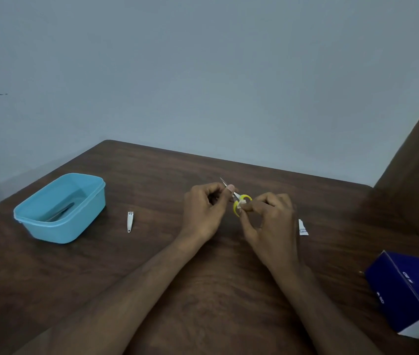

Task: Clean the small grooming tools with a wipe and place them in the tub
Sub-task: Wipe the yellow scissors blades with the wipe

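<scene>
Small scissors (244,198) with yellow handles and thin metal blades are held above the middle of the table. My left hand (204,211) pinches the blades between thumb and fingers, the tips poking out past them. My right hand (271,221) pinches a small white wipe (241,204) against the yellow handle. A light blue tub (34,228) stands at the left with a metal tool (61,212) lying inside. A small nail clipper (130,221) lies on the table between the tub and my hands.
The dark wooden table (203,290) meets a grey wall behind. A torn white wipe sachet (302,228) lies just right of my right hand. A dark blue box (410,290) sits at the near right. A brown panel (418,180) rises at the right edge.
</scene>
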Action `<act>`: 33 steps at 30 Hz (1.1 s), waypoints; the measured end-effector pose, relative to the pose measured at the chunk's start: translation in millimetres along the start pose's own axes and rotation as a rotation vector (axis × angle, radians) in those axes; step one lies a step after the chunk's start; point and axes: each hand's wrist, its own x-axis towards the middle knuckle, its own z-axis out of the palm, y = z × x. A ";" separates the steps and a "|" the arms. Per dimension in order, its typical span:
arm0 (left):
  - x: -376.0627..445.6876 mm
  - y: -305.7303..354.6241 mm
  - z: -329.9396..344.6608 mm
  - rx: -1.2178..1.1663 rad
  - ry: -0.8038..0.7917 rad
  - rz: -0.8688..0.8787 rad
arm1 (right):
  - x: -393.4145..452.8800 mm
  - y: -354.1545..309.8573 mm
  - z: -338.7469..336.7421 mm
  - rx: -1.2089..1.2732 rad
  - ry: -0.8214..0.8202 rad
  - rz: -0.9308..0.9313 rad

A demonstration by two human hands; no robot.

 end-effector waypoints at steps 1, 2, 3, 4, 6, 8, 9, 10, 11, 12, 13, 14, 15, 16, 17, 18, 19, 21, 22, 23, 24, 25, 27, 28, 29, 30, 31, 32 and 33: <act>-0.1 -1.3 -0.3 0.014 0.011 -0.001 | 0.0 -1.5 -0.2 0.007 0.016 0.019; -0.6 -1.5 -0.3 0.026 0.008 -0.005 | 0.3 -3.5 -0.5 0.007 0.036 0.031; -0.9 -3.0 -1.1 0.032 -0.006 -0.010 | 0.2 -5.9 0.2 0.003 0.050 0.033; -1.4 -2.5 -1.0 0.025 -0.039 -0.011 | 0.2 -7.3 -0.4 0.004 0.056 0.028; -4.0 1.7 0.1 0.010 -0.098 -0.007 | 0.4 -6.7 -2.3 0.033 0.050 0.006; -4.9 5.6 -0.2 0.011 -0.097 0.001 | 1.2 -2.7 -2.9 0.069 0.037 -0.012; -4.9 6.1 -1.4 0.009 -0.083 0.006 | 1.0 -1.9 -3.2 0.061 0.033 -0.013; -4.5 6.4 -2.5 0.004 -0.066 0.013 | 0.7 -3.0 -4.0 0.038 0.038 -0.013; -4.2 5.7 -2.9 0.000 -0.053 0.019 | 0.4 -4.3 -4.7 0.024 0.057 0.002; -4.0 6.2 -3.0 -0.002 -0.046 0.025 | 1.0 -5.4 -6.4 0.038 0.093 0.044; -3.3 6.0 -2.7 -0.007 -0.047 0.027 | 2.3 -5.3 -8.7 0.075 0.137 0.116; -2.9 5.2 -2.3 -0.021 -0.059 0.022 | 2.6 -3.4 -10.0 0.112 0.172 0.209; -2.6 4.3 -1.9 -0.040 -0.073 0.014 | 2.1 -0.8 -9.3 0.155 0.170 0.305; -2.2 3.2 -1.4 -0.061 -0.087 0.011 | 2.0 2.2 -7.3 0.235 0.109 0.395; -2.0 2.2 -0.8 -0.084 -0.098 0.015 | 1.9 4.8 -4.0 0.372 0.005 0.481; -1.7 1.1 -0.5 -0.109 -0.102 0.022 | 2.3 4.0 -1.5 0.552 -0.099 0.561; -1.0 0.7 -0.1 -0.136 -0.105 0.025 | 3.2 0.6 -0.1 0.727 -0.175 0.630; -0.7 1.5 0.3 -0.201 -0.114 -0.001 | 5.0 -8.8 -0.4 0.983 -0.264 0.715; -0.4 2.0 0.3 -0.220 -0.119 -0.014 | 5.6 -12.8 -0.8 1.035 -0.290 0.729; -0.1 1.3 0.1 -0.222 -0.128 -0.015 | 5.9 -15.6 -0.9 1.044 -0.309 0.726; 0.1 0.9 -0.4 -0.208 -0.139 0.001 | 5.7 -17.0 -1.0 1.036 -0.318 0.720; -0.3 0.5 -0.5 -0.187 -0.151 0.022 | 5.0 -16.8 -0.3 1.026 -0.312 0.716; -1.0 1.3 -0.6 -0.151 -0.172 0.040 | 5.1 -15.5 0.9 1.019 -0.250 0.740; -1.9 1.8 -0.8 -0.146 -0.178 0.030 | 5.5 -14.3 1.4 1.019 -0.201 0.767; -2.4 2.0 -0.5 -0.150 -0.182 0.013 | 6.3 -11.6 2.3 1.024 -0.142 0.804; -3.8 2.0 -0.3 -0.163 -0.193 -0.010 | 7.3 -8.9 2.6 1.034 -0.084 0.848; -4.4 2.3 0.3 -0.179 -0.213 -0.037 | 9.0 -6.4 2.3 1.056 -0.037 0.895; -4.8 3.3 0.9 -0.192 -0.241 -0.064 | 10.7 -4.2 1.8 1.085 -0.013 0.941; -5.0 4.0 1.5 -0.204 -0.268 -0.085 | 11.7 -2.5 2.0 1.114 -0.009 0.972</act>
